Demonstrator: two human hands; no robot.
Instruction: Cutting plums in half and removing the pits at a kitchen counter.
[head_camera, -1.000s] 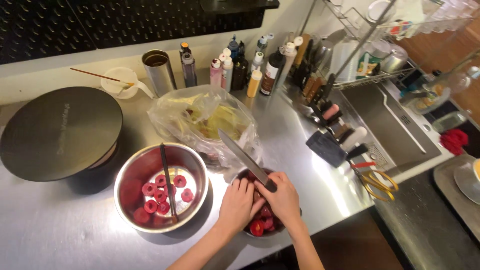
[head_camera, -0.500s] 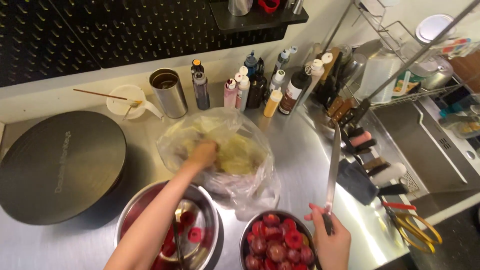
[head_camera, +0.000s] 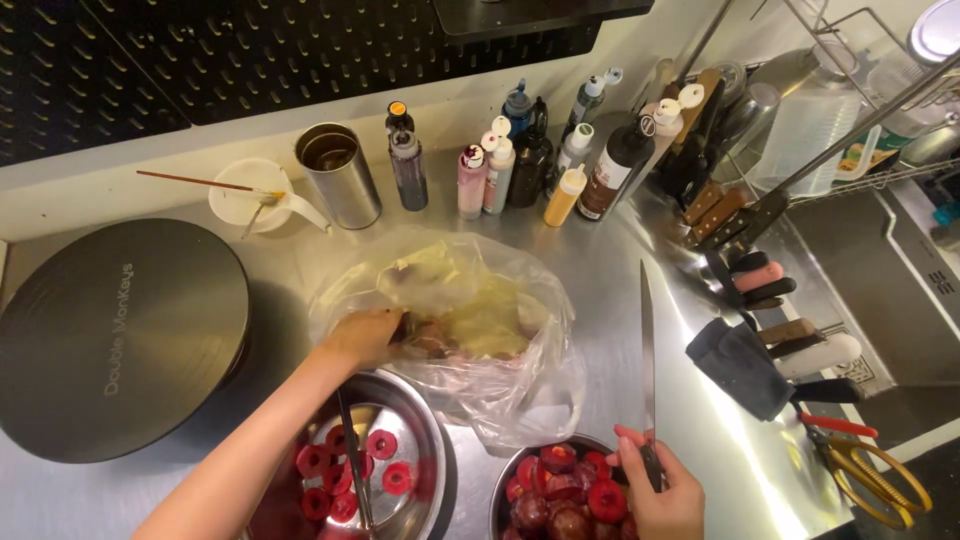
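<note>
My left hand (head_camera: 365, 335) reaches into a clear plastic bag (head_camera: 470, 320) of pale yellowish scraps in the middle of the steel counter, its fingers closed among the contents. At the lower right, my right hand (head_camera: 660, 490) grips the dark handle of a long kitchen knife (head_camera: 646, 350) with the blade pointing away from me. Just below the knife hand sits a small metal bowl of dark red fruit (head_camera: 565, 490). Under my left forearm is a larger metal bowl (head_camera: 415, 470) with red fruit rings and a thin metal utensil (head_camera: 352, 470).
A big round black lid (head_camera: 110, 340) lies at left. Behind the bag stand a steel cup (head_camera: 338, 175), a white dish with a brush (head_camera: 250, 195) and several bottles (head_camera: 530, 155). Knives (head_camera: 770, 300) and yellow-handled scissors (head_camera: 870, 470) lie right, beside a sink (head_camera: 880, 270).
A second ago both hands were at the small fruit bowl. The left hand has since gone up into the plastic bag, and the right hand keeps the knife beside the bowl.
</note>
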